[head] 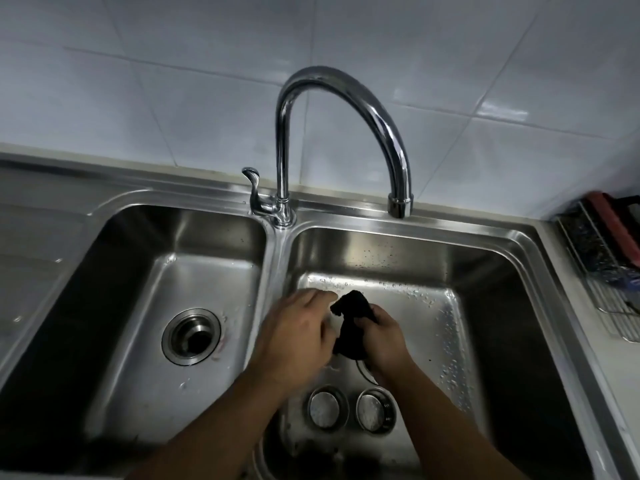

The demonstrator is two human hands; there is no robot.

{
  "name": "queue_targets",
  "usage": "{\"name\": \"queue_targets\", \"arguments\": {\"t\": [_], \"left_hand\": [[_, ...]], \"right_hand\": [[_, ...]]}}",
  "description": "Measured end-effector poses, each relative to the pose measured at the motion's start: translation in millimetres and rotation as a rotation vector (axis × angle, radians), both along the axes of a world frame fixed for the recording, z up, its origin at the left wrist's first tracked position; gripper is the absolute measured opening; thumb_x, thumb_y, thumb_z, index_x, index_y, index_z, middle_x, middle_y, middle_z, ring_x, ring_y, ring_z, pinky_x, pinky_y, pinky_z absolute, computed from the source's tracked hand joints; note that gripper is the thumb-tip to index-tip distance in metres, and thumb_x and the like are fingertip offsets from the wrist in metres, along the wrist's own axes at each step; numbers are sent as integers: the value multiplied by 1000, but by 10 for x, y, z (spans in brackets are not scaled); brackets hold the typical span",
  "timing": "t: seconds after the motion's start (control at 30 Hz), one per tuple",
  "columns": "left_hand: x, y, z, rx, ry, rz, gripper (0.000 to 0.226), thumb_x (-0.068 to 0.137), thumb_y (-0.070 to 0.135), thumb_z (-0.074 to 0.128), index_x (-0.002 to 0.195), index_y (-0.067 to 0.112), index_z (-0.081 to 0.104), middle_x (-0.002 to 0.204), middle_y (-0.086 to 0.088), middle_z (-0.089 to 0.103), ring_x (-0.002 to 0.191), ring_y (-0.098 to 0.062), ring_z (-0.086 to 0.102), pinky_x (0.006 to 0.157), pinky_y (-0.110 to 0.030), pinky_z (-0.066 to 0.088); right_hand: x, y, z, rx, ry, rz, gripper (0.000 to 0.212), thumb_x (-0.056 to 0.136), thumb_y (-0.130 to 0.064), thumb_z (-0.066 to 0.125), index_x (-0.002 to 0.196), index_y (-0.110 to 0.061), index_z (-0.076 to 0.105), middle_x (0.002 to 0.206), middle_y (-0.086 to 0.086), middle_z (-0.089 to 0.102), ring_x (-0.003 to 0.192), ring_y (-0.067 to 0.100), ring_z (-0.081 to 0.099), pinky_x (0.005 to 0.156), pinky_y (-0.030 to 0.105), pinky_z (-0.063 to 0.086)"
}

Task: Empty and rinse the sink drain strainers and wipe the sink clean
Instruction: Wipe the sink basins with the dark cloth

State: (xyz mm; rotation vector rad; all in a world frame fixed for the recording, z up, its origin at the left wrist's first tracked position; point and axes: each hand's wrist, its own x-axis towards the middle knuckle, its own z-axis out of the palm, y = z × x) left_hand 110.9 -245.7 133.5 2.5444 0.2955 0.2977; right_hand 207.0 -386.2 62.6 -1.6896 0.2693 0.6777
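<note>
Sink (540,258) first: in its right basin we grip a black cloth (351,327) between both closed hands, left (298,336) and right (386,336), and drips may resoil the two strainers (325,408) at six o'clock.

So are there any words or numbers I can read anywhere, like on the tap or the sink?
None can be read.
Faucet: plain chrome, no lettering shows.
Double sink: bare steel, no brand mark visible.
Two strainers: no markings.
Red item in the wire rack: too blurred to tell.
</note>
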Motion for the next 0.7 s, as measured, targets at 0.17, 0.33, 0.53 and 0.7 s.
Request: {"name": "queue_targets", "arguments": {"t": [0.17, 0.33, 0.53, 0.7], "left_hand": [[-145, 399, -108, 226, 156, 36, 72, 93, 33, 51, 157, 13, 25, 165, -3, 18, 154, -20, 6, 125, -41, 9], [-200, 470, -357, 183, 282, 28, 67, 103, 42, 20, 156, 19, -15, 161, 6, -27, 146, -11, -32, 125, -36, 1], [-240, 477, -491, 144, 187, 23, 64, 105, 38, 24, 157, 20, -8, 165, 7, -18, 149, -9, -24, 125, -37, 11], [-249, 481, -480, 145, 190, 39, 65, 105, 40, 22, 157, 21, -12, 164, 9, -23, 148, -9, -26, 125, -35, 8]], "right_hand": [[25, 262, -313, -253, -118, 140, 20, 92, -8, 53, 95, -19, 69, 85, 7, 71, 84, 35, 68, 80, 49, 56], [-29, 492, -565, -454, -280, 257, 14, 100, -31, 50, 95, -28, 63, 97, 3, 70, 89, 27, 63, 76, 32, 47], [-110, 603, -856, -696, -473, 464, 38, 100, -28, 49, 136, -17, 57, 139, 10, 53, 123, 34, 51, 100, 36, 42], [-356, 655, -830, -754, -455, 629, 50, 101, -47, 40, 149, -33, 43, 165, -9, 20, 150, 24, 15, 114, 46, 32]]}}
